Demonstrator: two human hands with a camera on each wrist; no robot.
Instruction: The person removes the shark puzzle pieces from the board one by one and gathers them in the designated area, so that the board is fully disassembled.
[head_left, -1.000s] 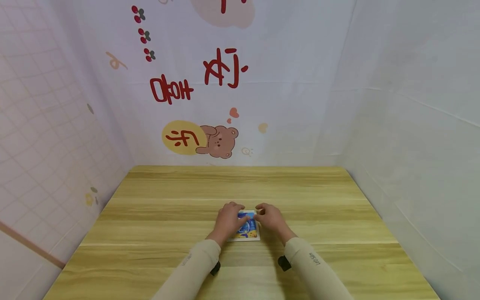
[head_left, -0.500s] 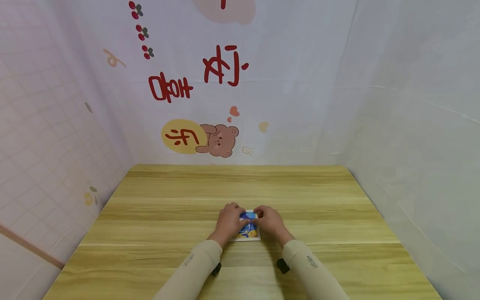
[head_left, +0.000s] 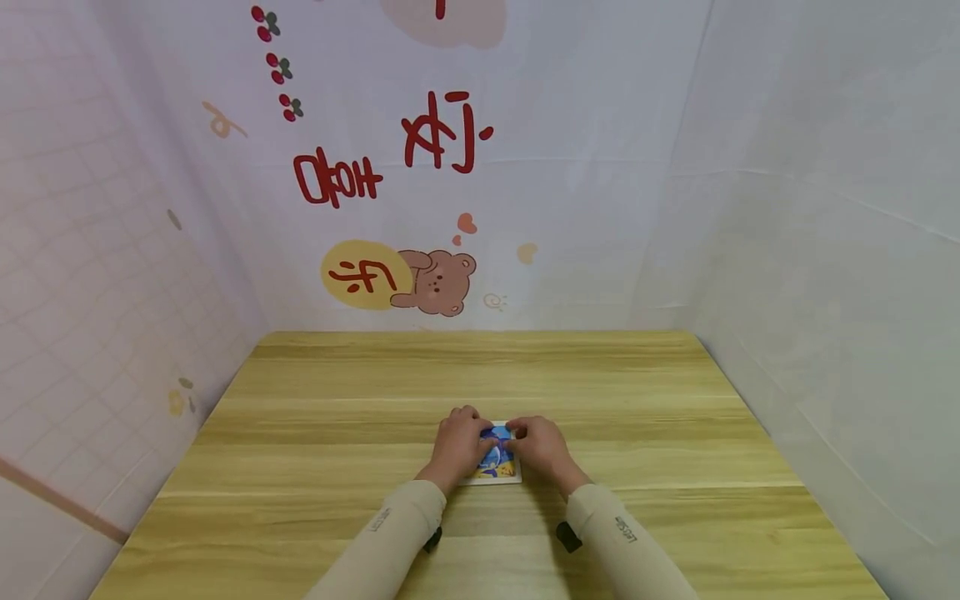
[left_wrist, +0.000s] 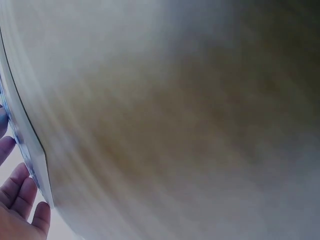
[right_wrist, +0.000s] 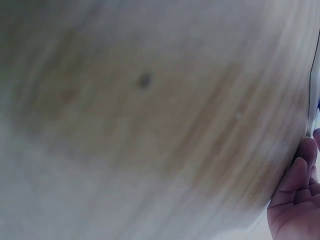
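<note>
On the table lies a flat square board [head_left: 491, 481] with a white border and a bright blue and yellow picture [head_left: 498, 468]. My left hand [head_left: 455, 443] rests over its left side, the thumb reaching across the picture. From the right, my right hand [head_left: 543, 447] has its thumb and index fingertips at the picture's upper right, a small gap between them; whether they pinch anything is too small to tell. In the left wrist view, fingers [left_wrist: 24, 197] touch the board's edge [left_wrist: 35, 155]. The right wrist view shows curled fingers [right_wrist: 295, 180] beside the board's edge [right_wrist: 313, 95].
The wooden table [head_left: 360, 375] extends around the board on all sides. White cloth walls [head_left: 585, 167] with printed drawings close off the back and both sides. Dark wrist devices sit under both sleeves.
My right hand has shifted slightly left, its fingertips now over the picture's right part. The left hand stays nearly where it was, and the board lies in the same place.
</note>
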